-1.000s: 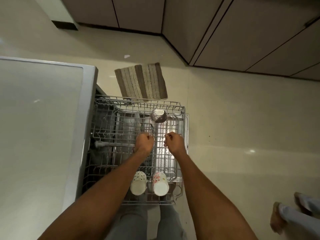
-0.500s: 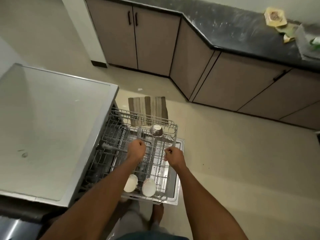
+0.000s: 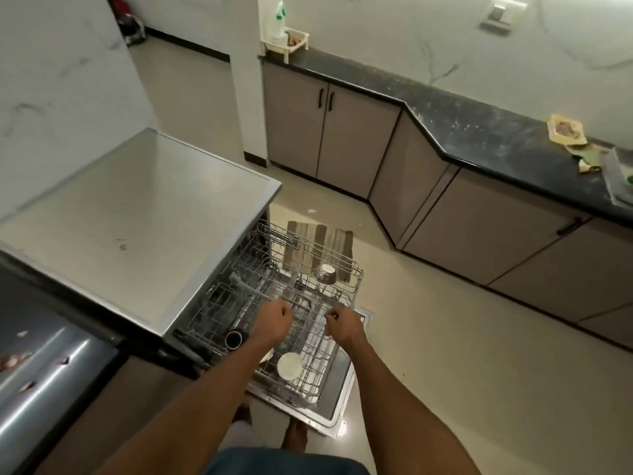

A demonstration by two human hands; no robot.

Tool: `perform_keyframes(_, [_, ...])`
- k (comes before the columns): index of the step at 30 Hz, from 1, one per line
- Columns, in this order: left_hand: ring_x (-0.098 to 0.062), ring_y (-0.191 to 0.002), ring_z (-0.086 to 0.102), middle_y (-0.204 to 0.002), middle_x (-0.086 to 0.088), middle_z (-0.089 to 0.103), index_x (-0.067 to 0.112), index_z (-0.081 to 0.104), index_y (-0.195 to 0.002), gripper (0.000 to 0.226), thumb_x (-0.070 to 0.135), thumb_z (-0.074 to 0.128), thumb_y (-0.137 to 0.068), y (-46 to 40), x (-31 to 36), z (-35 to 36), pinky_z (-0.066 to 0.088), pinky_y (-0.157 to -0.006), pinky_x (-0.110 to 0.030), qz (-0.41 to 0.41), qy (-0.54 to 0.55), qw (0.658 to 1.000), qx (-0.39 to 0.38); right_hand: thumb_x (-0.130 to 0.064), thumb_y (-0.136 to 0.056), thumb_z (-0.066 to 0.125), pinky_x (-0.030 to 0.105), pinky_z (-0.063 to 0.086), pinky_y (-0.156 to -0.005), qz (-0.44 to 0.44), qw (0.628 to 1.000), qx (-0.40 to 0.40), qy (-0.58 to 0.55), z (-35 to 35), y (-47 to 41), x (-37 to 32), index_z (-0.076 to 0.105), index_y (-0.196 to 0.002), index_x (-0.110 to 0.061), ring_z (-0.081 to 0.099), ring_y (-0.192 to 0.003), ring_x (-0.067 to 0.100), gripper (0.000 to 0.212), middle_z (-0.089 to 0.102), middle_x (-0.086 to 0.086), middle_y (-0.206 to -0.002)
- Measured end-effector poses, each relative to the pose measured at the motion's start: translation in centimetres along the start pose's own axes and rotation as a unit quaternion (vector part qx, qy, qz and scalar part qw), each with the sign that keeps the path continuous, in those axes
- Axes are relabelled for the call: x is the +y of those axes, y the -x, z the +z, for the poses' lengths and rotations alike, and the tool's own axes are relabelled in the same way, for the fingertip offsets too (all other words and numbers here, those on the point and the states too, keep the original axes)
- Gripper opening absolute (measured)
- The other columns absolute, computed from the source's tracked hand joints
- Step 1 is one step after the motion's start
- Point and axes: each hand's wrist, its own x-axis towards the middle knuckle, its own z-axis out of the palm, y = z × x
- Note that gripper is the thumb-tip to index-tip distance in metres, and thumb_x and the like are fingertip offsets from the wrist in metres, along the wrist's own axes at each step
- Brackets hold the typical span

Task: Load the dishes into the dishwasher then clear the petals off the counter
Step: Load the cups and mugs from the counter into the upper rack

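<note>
The dishwasher's wire upper rack (image 3: 354, 281) stands pulled out over the open door (image 3: 337, 394). My left hand (image 3: 274, 322) and my right hand (image 3: 344, 325) are both curled over wires at the rack's middle and seem to grip them. A steel bowl (image 3: 325, 274) sits upside down at the rack's far end. One white cup (image 3: 289, 366) lies at the near end, and a second is mostly hidden behind my left forearm. A dark mug (image 3: 234, 338) lies at the rack's left. Several petals (image 3: 65, 359) lie on the dark counter (image 3: 51, 389) at lower left.
The dishwasher's steel top (image 3: 137, 217) fills the left. A striped mat (image 3: 320, 240) lies on the floor beyond the rack. The far black counter (image 3: 479, 132) carries a small plate (image 3: 565, 130) and a tray (image 3: 620, 180). My feet stand close to the door's near edge.
The view has tilted up and back, bringing the far counter and the petal-strewn counter into sight. Both hands have stayed curled at the rack's middle.
</note>
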Motion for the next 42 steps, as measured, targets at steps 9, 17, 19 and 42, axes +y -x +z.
perform_keyframes(9, [-0.019, -0.057, 0.049, -0.066, -0.010, 0.054, 0.010, 0.048, -0.068, 0.032, 0.010, 0.046, -0.099, 4.1, -7.5, -4.4, 0.039, -0.056, -0.033, -0.043, -0.004, 0.998, 0.043, -0.011, -0.098, 0.054, 0.045, 0.062, -0.074, -0.068, 0.997, -0.024, 0.006, 5.5, 3.0, -5.8, 0.074, -0.085, -0.002, 0.072, -0.072, 0.030, 0.025, 0.073, 0.015, -0.075])
perform_keyframes(17, [-0.028, -0.060, 0.065, -0.063, -0.012, 0.063, 0.015, 0.052, -0.061, 0.030, 0.010, 0.048, -0.091, 10.6, -16.4, -9.8, 0.054, -0.060, -0.039, -0.109, 0.038, 0.988, 0.102, -0.019, -0.098, 0.055, 0.039, 0.060, -0.070, -0.121, 0.991, -0.060, 0.017, 13.0, 9.0, -11.5, 0.071, -0.083, -0.008, 0.070, -0.069, 0.023, 0.025, 0.073, 0.007, -0.075])
perform_keyframes(19, [-0.028, -0.067, 0.071, -0.069, -0.012, 0.071, 0.012, 0.060, -0.062, 0.029, 0.009, 0.050, -0.090, 12.7, -18.4, -11.2, 0.060, -0.066, -0.041, -0.125, 0.052, 0.983, 0.123, -0.025, -0.098, 0.054, 0.043, 0.061, -0.072, -0.149, 0.985, -0.078, 0.022, 15.0, 9.7, -12.4, 0.070, -0.083, -0.013, 0.071, -0.073, 0.024, 0.025, 0.073, 0.005, -0.077])
perform_keyframes(42, [-0.020, -0.071, 0.070, -0.077, -0.007, 0.070, 0.010, 0.069, -0.079, 0.025, 0.010, 0.052, -0.096, 30.3, -36.3, -19.1, 0.060, -0.065, -0.034, -0.289, 0.235, 0.860, 0.350, -0.034, -0.091, 0.054, 0.041, 0.060, -0.074, -0.390, 0.873, -0.241, 0.165, 33.5, 22.1, -29.1, 0.067, -0.079, -0.024, 0.071, -0.070, 0.014, 0.020, 0.072, -0.003, -0.072])
